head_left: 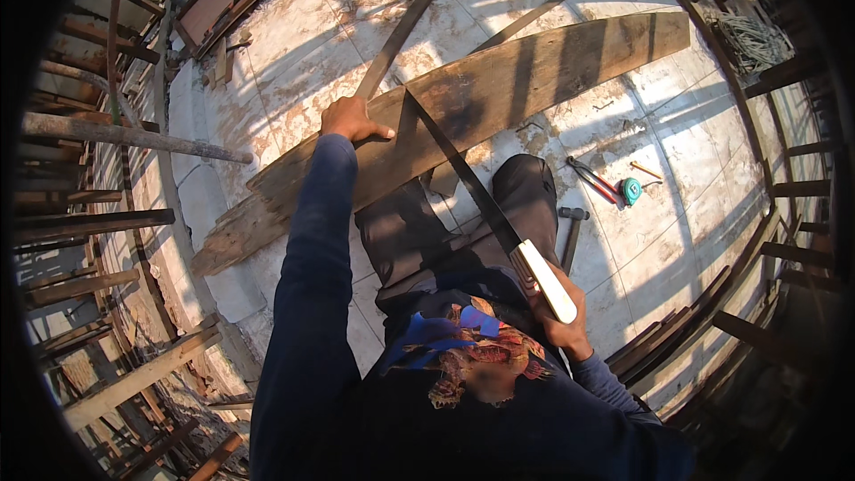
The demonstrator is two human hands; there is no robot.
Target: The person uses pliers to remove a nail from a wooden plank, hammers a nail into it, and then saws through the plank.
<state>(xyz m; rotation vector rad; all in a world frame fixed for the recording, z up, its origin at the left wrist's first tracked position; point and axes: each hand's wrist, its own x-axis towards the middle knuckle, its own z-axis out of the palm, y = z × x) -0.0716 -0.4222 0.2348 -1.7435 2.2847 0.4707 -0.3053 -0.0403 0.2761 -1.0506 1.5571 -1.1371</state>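
Observation:
A long, weathered wooden plank (534, 80) lies slantwise in front of me, its left end ragged and splintered. My left hand (354, 119) presses on the plank's far edge, the thumb stretched across the top and the other fingers partly hidden. In my right hand (563, 310) is a handsaw (468, 178), its white handle wrapped by my fingers. The dark blade runs up and left over my knees, and its tip reaches the plank's far edge just right of my left hand. Whether the teeth are cutting into the wood cannot be seen.
On the tiled floor to the right lie red-handled pincers (592, 180), a teal tape measure (631, 191) and a hammer (573, 236). A narrow wooden strip (414, 18) extends beyond the plank. Wooden posts (134, 138) jut in at left; a wire bundle (753, 43) sits far right.

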